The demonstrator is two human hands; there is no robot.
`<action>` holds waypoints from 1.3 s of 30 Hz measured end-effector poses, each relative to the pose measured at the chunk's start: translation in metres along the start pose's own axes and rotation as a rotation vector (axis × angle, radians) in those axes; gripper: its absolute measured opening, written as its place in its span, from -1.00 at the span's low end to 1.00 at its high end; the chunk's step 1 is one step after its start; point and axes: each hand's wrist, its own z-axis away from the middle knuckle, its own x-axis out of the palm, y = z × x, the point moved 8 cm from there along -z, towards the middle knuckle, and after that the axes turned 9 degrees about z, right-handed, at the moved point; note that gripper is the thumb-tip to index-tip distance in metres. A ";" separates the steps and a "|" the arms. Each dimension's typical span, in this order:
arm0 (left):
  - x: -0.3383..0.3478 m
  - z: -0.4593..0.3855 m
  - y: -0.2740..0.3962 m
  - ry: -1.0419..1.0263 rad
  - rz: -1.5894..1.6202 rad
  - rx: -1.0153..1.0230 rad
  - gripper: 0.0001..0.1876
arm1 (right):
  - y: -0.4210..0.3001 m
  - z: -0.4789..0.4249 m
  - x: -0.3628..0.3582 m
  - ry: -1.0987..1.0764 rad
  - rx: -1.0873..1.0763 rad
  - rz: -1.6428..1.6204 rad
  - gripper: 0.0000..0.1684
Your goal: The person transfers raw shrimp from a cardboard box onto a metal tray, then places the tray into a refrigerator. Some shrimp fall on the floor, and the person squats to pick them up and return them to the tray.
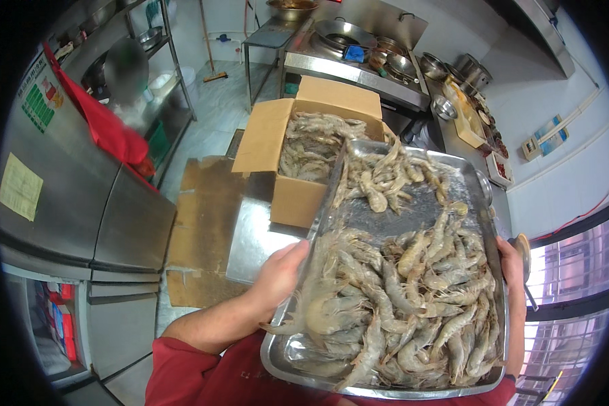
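Observation:
A rectangular stainless steel tray (370,223) spans the space in front of my body. My left hand (282,271) grips its left rim, and my right hand (511,261) holds the right rim, its fingers partly hidden by the tray. Raw whole shrimp (411,304) lie piled over the near part of the tray, with a smaller cluster at the far end and bare metal between. Just beyond the tray's far left side stands an open cardboard box (297,200), also filled with shrimp (309,147). The tray covers part of the box's right side.
The box rests on a metal surface (251,238) above flattened cardboard (208,213). Steel refrigerator doors (127,218) flank the left. A stove with a wok (345,34) stands at the back; a counter with bowls (444,107) runs along the right. Another person in red (124,139) is at left.

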 end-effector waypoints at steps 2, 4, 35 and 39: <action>0.015 0.003 0.010 -0.003 -0.086 0.038 -0.60 | 0.005 0.003 -0.020 0.078 0.019 -0.083 -0.71; 0.023 0.003 0.011 -0.022 -0.116 0.057 -0.59 | -0.008 0.012 -0.029 0.053 -0.040 -0.103 -0.69; -0.035 -0.006 -0.005 -0.021 0.295 -0.055 -0.54 | 0.013 -0.035 0.100 -0.139 0.197 -0.044 -0.66; -0.016 -0.003 -0.010 -0.040 0.326 -0.170 -0.53 | 0.027 -0.045 0.077 -0.136 0.160 0.028 -0.64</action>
